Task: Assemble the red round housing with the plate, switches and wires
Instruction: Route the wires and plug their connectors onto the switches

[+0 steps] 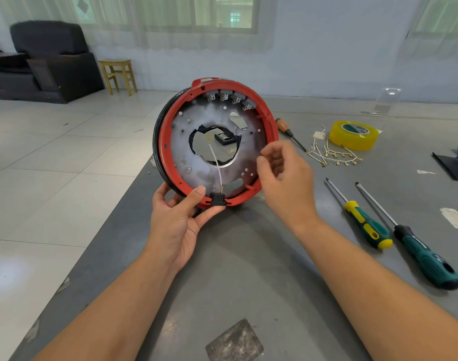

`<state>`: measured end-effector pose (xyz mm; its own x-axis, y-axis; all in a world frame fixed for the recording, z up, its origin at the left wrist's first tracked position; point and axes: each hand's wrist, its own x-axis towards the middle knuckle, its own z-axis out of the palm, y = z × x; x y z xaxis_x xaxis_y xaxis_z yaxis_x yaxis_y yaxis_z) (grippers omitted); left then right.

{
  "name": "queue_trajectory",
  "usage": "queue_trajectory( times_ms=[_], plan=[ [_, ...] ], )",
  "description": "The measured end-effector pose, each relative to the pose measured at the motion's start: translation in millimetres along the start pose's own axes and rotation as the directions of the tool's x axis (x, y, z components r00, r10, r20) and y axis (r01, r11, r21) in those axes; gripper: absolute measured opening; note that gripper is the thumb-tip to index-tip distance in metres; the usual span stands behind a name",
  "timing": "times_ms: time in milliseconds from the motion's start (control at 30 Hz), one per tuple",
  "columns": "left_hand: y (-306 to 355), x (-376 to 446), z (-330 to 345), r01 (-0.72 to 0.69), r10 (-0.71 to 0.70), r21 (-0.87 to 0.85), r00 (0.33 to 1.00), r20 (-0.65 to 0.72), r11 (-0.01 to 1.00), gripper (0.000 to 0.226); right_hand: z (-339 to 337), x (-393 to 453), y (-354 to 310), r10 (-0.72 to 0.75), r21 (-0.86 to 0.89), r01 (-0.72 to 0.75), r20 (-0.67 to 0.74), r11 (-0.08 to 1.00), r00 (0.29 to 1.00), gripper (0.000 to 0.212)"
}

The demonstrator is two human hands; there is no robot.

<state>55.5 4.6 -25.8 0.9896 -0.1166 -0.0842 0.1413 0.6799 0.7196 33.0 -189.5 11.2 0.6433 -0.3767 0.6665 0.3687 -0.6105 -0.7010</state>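
While the left hand (182,220) holds the red round housing (215,142) tilted up on its edge above the near-left part of the counter (248,269), thumb on the rim beside a black switch (218,198), the right hand (285,175) hovers just off the housing's right rim, its fingers loosely curled and, as far as I can tell, grasping nothing; something very small could be pinched at the fingertips, but that is not visible

Judging by how things lie, the job is partway through. The grey metal plate (196,142) already sits inside the red ring, a row of switches (230,97) is seated along the top edge, and the black switch is fitted at the bottom. One white wire (216,162) runs up from that bottom switch, its free end hanging in the plate's central hole, not connected to anything

Most of the wiring seems left: a bundle of loose wires (334,153) with brass terminals lies on the counter to the right, near a yellow tape roll (354,134), with three screwdrivers (363,220) close by
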Motion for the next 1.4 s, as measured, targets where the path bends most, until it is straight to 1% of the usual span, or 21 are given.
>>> queue_trajectory(
  times_ms=[67,133,167,267,333,367,500,633,767,900,967,1033,1100,1167,1267,1400],
  plan=[
    [1,3,-1,-0.002,0.002,0.001,1.000,-0.008,1.000,0.066,-7,-1,21,0.098,-0.055,-0.100,-0.040,0.993,0.994,0.010],
    [2,6,-1,-0.003,0.003,0.004,1.000,-0.008,1.000,0.067,-12,0,46,0.213,-0.202,-0.206,0.009,0.957,0.977,0.007],
    [2,8,-1,-0.004,0.004,0.006,1.000,-0.009,1.000,0.068,-14,1,58,0.253,-0.294,-0.228,0.049,0.928,0.966,0.007],
    [2,14,0,-0.012,0.013,0.016,1.000,-0.017,1.000,0.068,-10,11,81,0.329,-0.514,-0.209,0.155,0.832,0.931,0.020],
    [2,18,1,-0.015,0.015,0.020,1.000,-0.014,1.000,0.069,-4,22,89,0.345,-0.622,-0.173,0.167,0.764,0.924,0.027],
    [1,20,1,-0.016,0.016,0.022,1.000,-0.012,1.000,0.070,-1,28,92,0.351,-0.655,-0.176,0.145,0.734,0.925,0.027],
    [-1,25,-1,-0.024,0.024,0.011,1.000,0.004,1.000,0.075,2,60,108,0.402,-0.738,-0.273,-0.002,0.617,0.916,0.027],
    [-3,29,-5,-0.032,0.031,0.018,0.999,0.044,0.999,0.078,4,87,124,0.446,-0.757,-0.358,-0.098,0.547,0.890,0.024],
    [-6,33,-8,-0.031,0.030,0.011,0.999,0.044,0.999,0.079,8,101,137,0.472,-0.775,-0.382,-0.123,0.504,0.873,0.023],
    [-7,34,-9,-0.039,0.038,0.011,0.999,0.039,0.999,0.078,11,104,140,0.486,-0.782,-0.391,-0.129,0.486,0.864,0.023],
    [-7,34,-9,-0.040,0.039,0.015,0.999,0.035,0.999,0.078,11,102,139,0.488,-0.802,-0.366,-0.108,0.473,0.866,0.024],
    [-6,33,-8,-0.037,0.036,0.015,0.999,0.035,0.999,0.078,12,99,136,0.488,-0.836,-0.310,-0.058,0.453,0.871,0.026],
    [-6,31,-7,-0.033,0.032,0.013,0.999,0.031,0.999,0.077,12,92,132,0.461,-0.841,-0.263,-0.018,0.472,0.887,0.027],
    [-4,29,-5,-0.030,0.029,0.015,0.999,0.025,0.999,0.079,11,82,128,0.425,-0.795,-0.251,0.010,0.552,0.905,0.023],
    [-2,25,-1,-0.029,0.029,0.020,0.999,0.018,0.999,0.079,8,64,118,0.385,-0.662,-0.257,0.052,0.704,0.921,0.019],
    [-1,20,1,-0.026,0.026,0.027,1.000,0.003,0.999,0.074,-1,39,97,0.350,-0.449,-0.302,0.026,0.841,0.937,0.025]
  ],
)
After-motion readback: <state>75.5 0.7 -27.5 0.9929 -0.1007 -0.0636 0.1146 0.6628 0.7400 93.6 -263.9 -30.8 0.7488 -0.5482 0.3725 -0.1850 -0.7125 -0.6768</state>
